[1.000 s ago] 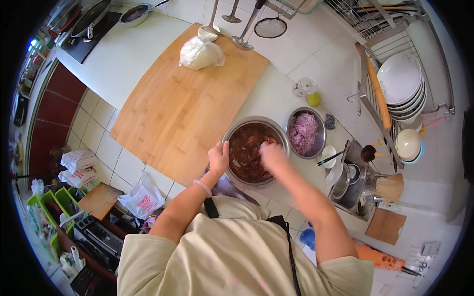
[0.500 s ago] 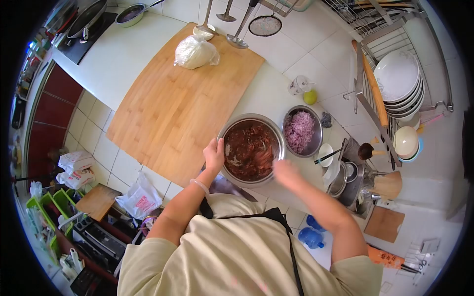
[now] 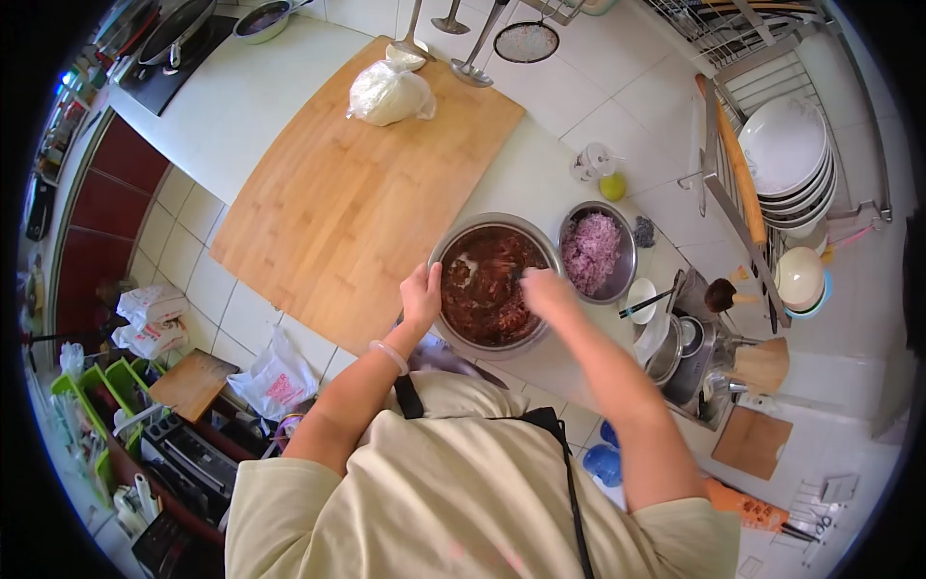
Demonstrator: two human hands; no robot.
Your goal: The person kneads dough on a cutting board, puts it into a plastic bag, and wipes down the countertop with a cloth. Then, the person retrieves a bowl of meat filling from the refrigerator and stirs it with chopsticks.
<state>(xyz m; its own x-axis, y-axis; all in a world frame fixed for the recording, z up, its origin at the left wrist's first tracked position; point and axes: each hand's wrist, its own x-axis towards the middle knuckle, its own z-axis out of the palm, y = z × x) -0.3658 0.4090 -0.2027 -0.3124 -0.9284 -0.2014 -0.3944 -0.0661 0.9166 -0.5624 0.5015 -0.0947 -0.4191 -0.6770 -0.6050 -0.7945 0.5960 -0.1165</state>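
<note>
A metal bowl point(image 3: 453, 234) stands at the counter's edge, holding a dark reddish-brown, wet mixture point(image 3: 482, 304) that looks like minced meat. My left hand point(image 3: 422, 295) grips the bowl's left rim, thumb along the top. Over the right side of that bowl, my right hand point(image 3: 548, 293) is closed, knuckles up and a little blurred by motion. Whatever it holds is hidden beneath the fingers. Just beyond it sits a smaller metal bowl point(image 3: 631, 253) of chopped purple onion point(image 3: 590, 253).
Left of the bowls lies a large wooden board point(image 3: 338, 203) with a plastic-wrapped white lump point(image 3: 390, 94) on it. A green lime-like fruit point(image 3: 612, 186) and a clear cup point(image 3: 590, 164) stand by the wall. At right are stacked plates point(image 3: 783, 145) and a sink point(image 3: 709, 362).
My right hand has moved left and up, from the bowl's right rim to over the mixture. The mixture's surface has shifted. My left hand stays on the rim.
</note>
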